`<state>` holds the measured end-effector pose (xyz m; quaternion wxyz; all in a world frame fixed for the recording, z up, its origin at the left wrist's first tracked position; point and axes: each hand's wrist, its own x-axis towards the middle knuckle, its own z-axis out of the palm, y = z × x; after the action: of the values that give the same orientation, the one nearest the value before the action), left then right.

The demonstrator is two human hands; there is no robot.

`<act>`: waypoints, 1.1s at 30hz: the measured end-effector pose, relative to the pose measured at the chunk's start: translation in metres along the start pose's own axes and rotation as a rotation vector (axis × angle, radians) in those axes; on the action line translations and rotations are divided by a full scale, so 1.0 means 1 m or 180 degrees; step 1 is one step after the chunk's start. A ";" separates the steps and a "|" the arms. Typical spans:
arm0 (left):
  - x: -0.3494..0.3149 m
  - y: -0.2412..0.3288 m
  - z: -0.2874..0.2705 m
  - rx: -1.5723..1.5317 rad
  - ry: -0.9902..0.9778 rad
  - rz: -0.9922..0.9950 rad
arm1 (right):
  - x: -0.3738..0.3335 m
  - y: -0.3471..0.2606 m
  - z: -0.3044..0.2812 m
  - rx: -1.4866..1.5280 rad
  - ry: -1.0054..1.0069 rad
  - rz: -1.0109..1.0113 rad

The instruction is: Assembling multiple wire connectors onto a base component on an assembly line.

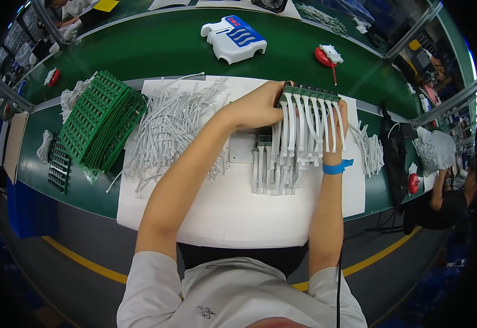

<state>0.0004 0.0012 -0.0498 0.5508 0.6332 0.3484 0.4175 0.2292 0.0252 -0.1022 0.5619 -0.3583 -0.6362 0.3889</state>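
Between my two hands is a green circuit board strip, with a row of white cables hanging from it toward me. My left hand is closed on the strip's left end, its fingertips partly hidden behind it. At the right end my right hand grips the strip, and the cables cover part of that hand. Beneath the held strip, more cabled boards lie on the white sheet, their cables overlapping. Left of them spreads a loose heap of white cables.
A tall stack of green circuit board panels leans at the left, beside a black slotted strip. Beyond the sheet sit a white and blue device and a red reel. More cable bundles lie at the right; other people work nearby.
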 end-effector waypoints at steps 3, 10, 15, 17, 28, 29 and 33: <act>0.003 -0.012 -0.001 0.0121 0.0146 0.0241 | 0.000 -0.012 0.010 -0.0375 0.0045 -0.0223; 0.008 -0.012 -0.013 0.0062 -0.0131 0.0247 | 0.018 0.081 -0.038 -0.0938 -0.0157 -0.0838; 0.006 0.000 -0.009 -0.1108 0.0203 -0.0081 | 0.019 0.070 -0.029 -0.2487 -0.0285 -0.2009; 0.012 -0.005 0.004 -0.0502 0.0439 0.0087 | 0.015 0.082 -0.032 -0.1334 -0.0148 -0.1221; 0.028 -0.033 0.012 -0.0540 0.1163 -0.0193 | 0.018 0.032 0.012 0.1567 0.0189 0.1429; 0.026 -0.034 0.011 -0.0674 0.1237 -0.0231 | 0.017 0.027 0.015 0.1684 0.0146 0.1510; 0.023 -0.030 0.006 -0.1425 0.1515 -0.0781 | 0.018 0.000 0.016 0.0918 -0.0169 0.1366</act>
<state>0.0158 0.0236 -0.0763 0.6254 0.3350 0.4403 0.5502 0.2111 0.0394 -0.0953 0.4949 -0.3910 -0.4980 0.5951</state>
